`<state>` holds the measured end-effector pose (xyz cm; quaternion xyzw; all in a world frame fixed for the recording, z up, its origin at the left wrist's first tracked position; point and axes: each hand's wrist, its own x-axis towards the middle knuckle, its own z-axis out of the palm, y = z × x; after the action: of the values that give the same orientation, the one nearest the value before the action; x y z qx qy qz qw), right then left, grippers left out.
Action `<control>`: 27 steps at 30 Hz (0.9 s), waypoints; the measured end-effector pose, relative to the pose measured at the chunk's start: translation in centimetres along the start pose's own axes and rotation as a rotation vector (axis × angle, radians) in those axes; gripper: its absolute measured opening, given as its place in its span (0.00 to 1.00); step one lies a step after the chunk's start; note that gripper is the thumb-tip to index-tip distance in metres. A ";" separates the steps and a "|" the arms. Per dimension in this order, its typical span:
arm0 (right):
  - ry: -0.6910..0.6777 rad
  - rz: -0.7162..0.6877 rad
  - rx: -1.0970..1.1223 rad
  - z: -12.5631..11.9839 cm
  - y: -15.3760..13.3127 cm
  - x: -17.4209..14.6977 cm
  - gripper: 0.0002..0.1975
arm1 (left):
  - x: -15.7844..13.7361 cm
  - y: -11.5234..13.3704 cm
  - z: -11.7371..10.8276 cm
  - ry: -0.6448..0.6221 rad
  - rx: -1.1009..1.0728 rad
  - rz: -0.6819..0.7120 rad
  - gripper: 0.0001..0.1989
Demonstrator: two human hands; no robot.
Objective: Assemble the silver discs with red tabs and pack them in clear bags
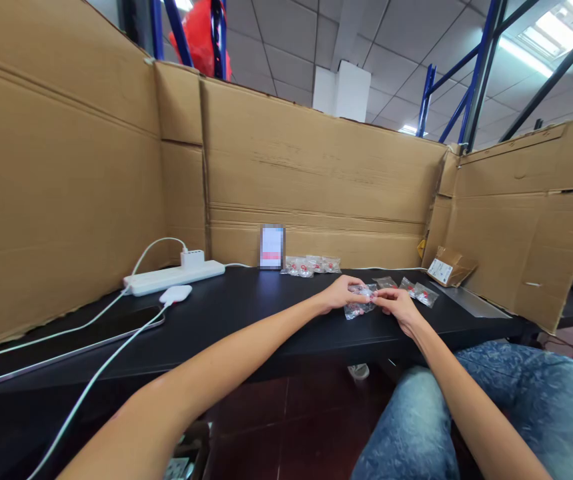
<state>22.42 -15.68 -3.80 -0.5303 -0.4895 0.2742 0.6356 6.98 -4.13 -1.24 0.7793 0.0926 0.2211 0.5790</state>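
Over the front part of the black table, both hands meet at a small clear plastic bag [359, 309]. My left hand [340, 295] is closed on the bag's left and upper side. From the right, my right hand [397, 307] pinches at the bag's edge with thumb and forefinger. The bag's contents are too small to make out. Just beyond my right hand lie more clear bags [425, 294] with small red parts in them. A row of similar bags [311, 265] rests farther back, left of my hands.
A phone [271, 247] stands upright against the cardboard wall [316, 173]. On the left are a white power strip [181, 277], a white charger [176, 294], cables and a dark tablet [81, 340]. An opened small carton [450, 268] sits at the right.
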 end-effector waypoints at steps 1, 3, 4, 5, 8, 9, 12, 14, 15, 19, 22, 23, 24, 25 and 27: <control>0.005 0.005 0.001 0.0 0.1 0.0 0.16 | 0.0 0.0 0.1 0.002 -0.003 0.000 0.24; 0.014 0.010 0.001 -0.1 0.2 0.1 0.16 | 0.0 -0.1 0.2 -0.001 -0.004 0.006 0.23; 0.016 0.013 0.002 -0.2 0.3 0.2 0.16 | 0.0 -0.2 0.2 -0.001 -0.004 0.010 0.23; 0.017 0.018 0.003 -0.2 0.3 0.2 0.16 | 0.1 -0.2 0.3 0.000 0.001 0.014 0.23; -0.011 0.031 -0.012 -0.4 0.3 0.2 0.16 | 0.1 -0.2 0.5 0.021 0.035 0.029 0.23; -0.029 0.032 -0.026 -0.4 0.3 0.1 0.17 | 0.1 -0.2 0.6 0.014 0.029 0.032 0.23; -0.082 0.035 -0.027 -0.3 -0.2 -0.2 0.19 | 0.0 0.0 0.9 -0.034 -0.059 0.033 0.24; -0.101 0.029 0.040 -0.2 -0.5 -0.4 0.21 | 0.1 0.2 1.0 -0.022 -0.126 0.045 0.23; -0.085 0.011 0.088 -0.2 -0.7 -0.5 0.21 | 0.1 0.3 1.1 0.007 -0.155 0.056 0.23; 0.162 -0.083 0.242 0.0 -1.1 -0.5 0.20 | 0.5 0.5 0.9 0.168 -0.289 0.122 0.21; 0.147 -0.067 0.172 0.1 -1.0 -0.4 0.21 | 0.6 0.6 0.7 0.183 -0.364 0.165 0.21; 0.096 -0.072 0.111 0.1 -0.9 -0.4 0.20 | 0.5 0.6 0.7 0.163 -0.375 0.177 0.21; 0.051 -0.088 0.051 0.1 -0.8 -0.3 0.19 | 0.5 0.6 0.6 0.138 -0.379 0.190 0.20; 0.025 -0.112 0.001 0.1 -0.7 -0.3 0.18 | 0.5 0.6 0.6 0.118 -0.374 0.201 0.20; 0.029 -0.154 -0.034 0.0 -0.5 -0.2 0.16 | 0.5 0.5 0.5 0.102 -0.335 0.205 0.18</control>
<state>22.23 -16.04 -3.39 -0.5059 -0.5239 0.2085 0.6528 7.65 -4.53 -0.77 0.6653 0.0039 0.3305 0.6694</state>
